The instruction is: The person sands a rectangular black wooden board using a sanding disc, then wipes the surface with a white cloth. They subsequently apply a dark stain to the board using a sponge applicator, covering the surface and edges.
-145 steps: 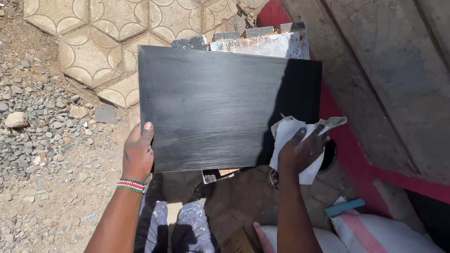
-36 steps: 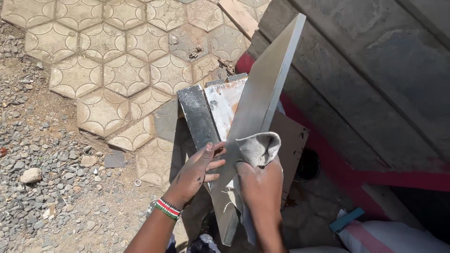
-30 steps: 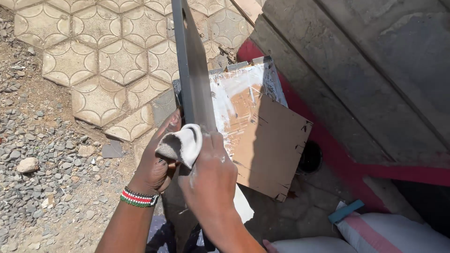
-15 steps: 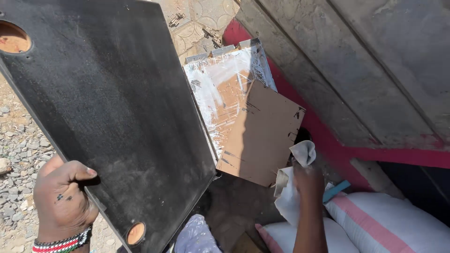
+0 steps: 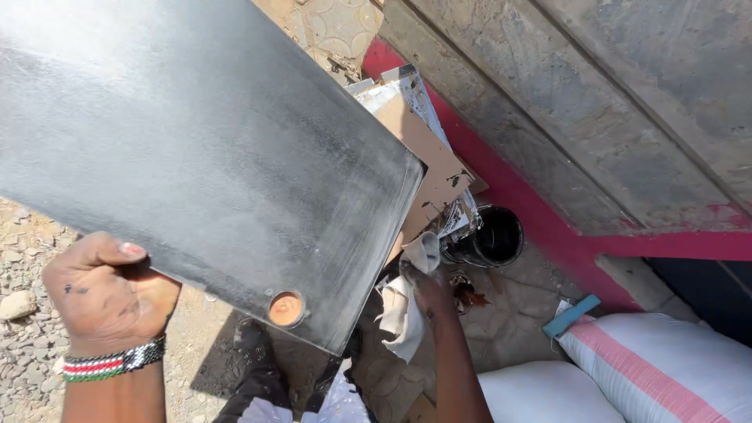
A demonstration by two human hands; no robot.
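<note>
Nearest, at the lower left, the left hand [image 5: 106, 294], with a beaded wristband [image 5: 113, 363] in red, white, green and black on its wrist, is clamped on the near edge of a large black board [image 5: 211, 157], thumb on top and fingers tucked under. The board is lifted and tilted, filling most of the left and middle of the view; its painted face looks streaked and shiny, and a small round hole [image 5: 285, 308] showing bare brown sits close to its near right corner. Just to the right of that corner, lower down, the right hand [image 5: 427, 286] is closed around a crumpled white rag [image 5: 403, 309] that hangs below the fingers. At the bottom right lie white sacks [image 5: 650, 372], one with a pink stripe, and a small blue strip [image 5: 574, 315] rests just beyond them. Farther back, a sheet of brown cardboard [image 5: 427, 168] smeared with paint sticks out from behind the board, with a round black tin [image 5: 493, 236] beside it on the ground. Beyond these runs a red ledge [image 5: 548, 227] under a grey, worn wall [image 5: 595, 102]. Gravel [image 5: 23, 266] covers the ground at the left, and patterned paving stones [image 5: 337, 31] show at the far top.
</note>
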